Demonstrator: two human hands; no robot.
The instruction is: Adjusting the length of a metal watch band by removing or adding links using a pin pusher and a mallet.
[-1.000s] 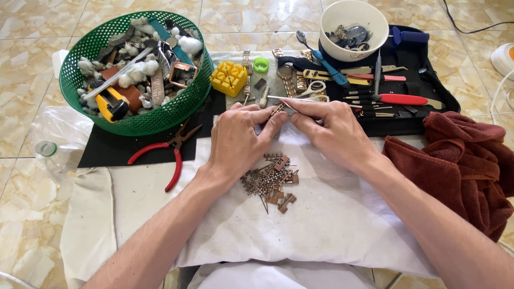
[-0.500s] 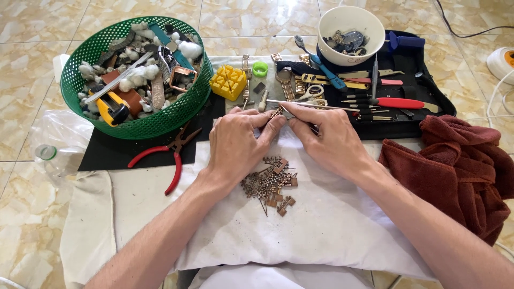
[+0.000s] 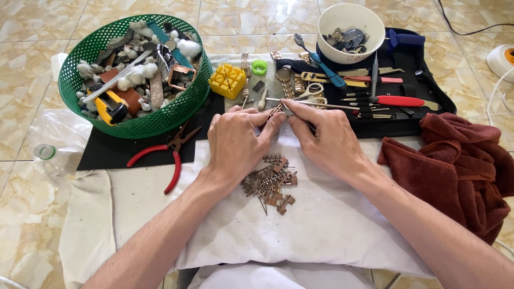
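Both hands meet over a white cloth [image 3: 225,235]. My left hand [image 3: 238,142] and my right hand [image 3: 326,139] pinch a short copper-coloured watch band piece [image 3: 277,109] between their fingertips. A thin metal tool [image 3: 321,105] runs from my right fingers toward the tool case. Just below the hands lies a pile of small copper band links and pins [image 3: 269,183] on the cloth.
A green basket [image 3: 144,120] full of tools and cotton stands at the back left, red-handled pliers [image 3: 160,158] in front of it. A yellow block [image 3: 227,80], a white bowl [image 3: 350,35], an open black tool case [image 3: 423,101] and a brown towel [image 3: 460,160] lie around.
The hands have stayed together on the band piece with only slight finger shifts. The camera view moved a little.
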